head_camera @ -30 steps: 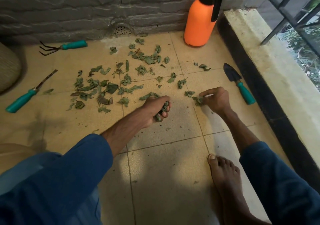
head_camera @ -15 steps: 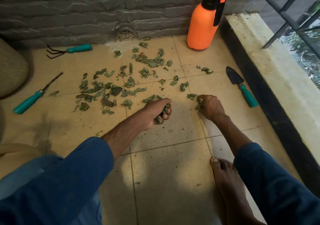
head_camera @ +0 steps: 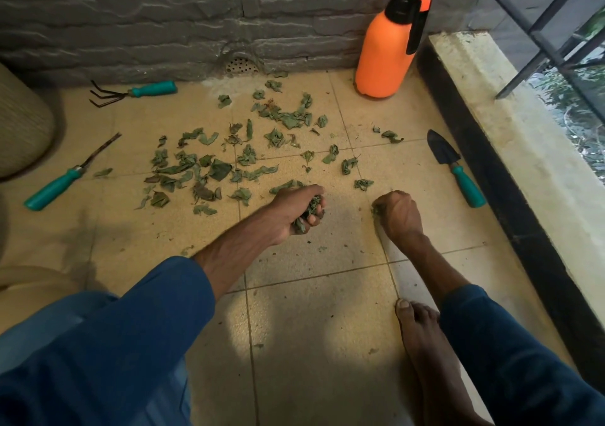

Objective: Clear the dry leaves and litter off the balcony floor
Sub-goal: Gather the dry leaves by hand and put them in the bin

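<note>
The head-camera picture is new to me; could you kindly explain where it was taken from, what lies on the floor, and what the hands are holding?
There is no machine here. A person wears one camera on the head, looking forward and down, so you see their own arms in blue sleeves. The left hand grips a bunch of dry leaves. The right hand is curled round a few more, barely showing at its edge. Many more leaves lie scattered on the tiled floor. Around them lie a hand rake, a weeder and a trowel, all teal-handled. An orange sprayer stands by the wall. A bare foot rests at lower right.
</note>
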The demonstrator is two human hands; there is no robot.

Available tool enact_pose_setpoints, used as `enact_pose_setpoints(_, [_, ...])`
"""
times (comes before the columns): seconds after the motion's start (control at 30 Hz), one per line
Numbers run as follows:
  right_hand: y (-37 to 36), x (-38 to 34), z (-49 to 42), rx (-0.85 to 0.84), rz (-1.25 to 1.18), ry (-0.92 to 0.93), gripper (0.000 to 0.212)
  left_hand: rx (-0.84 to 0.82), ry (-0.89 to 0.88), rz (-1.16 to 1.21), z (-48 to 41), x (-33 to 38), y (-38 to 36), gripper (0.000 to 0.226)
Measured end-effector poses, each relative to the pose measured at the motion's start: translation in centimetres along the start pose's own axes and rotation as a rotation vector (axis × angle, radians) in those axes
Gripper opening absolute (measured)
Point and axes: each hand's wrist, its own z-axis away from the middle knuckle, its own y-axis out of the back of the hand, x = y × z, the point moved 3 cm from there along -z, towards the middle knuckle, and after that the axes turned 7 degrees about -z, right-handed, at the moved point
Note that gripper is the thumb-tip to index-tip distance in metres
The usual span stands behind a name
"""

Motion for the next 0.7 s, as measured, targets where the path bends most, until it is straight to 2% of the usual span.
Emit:
enact_pose_setpoints(0.13, [0.8,-0.2,-1.5,-0.017,-0.128,-0.042,0.018,0.006,-0.011,0.004,0.1,0.1,0.2,0.025])
enact_pose_setpoints(0.27, [2.0,-1.5,-3.8,0.042,-0.193,0.004,0.019,0.017,-0.015,0.011,0.0,-0.1,0.7,0.025])
enact_pose_setpoints(0.5, [0.1,-4.0,-5.6,-0.035,-0.162,-0.04,0.016,0.035,-0.019,0.018,-0.1,-0.4,1.5,0.023])
enact_pose_setpoints(0.7, [-1.7,-4.8,-4.1,0.034,-0.118,-0.036,0.015,0.042,-0.02,0.023,-0.3,-0.5,2.0,0.024])
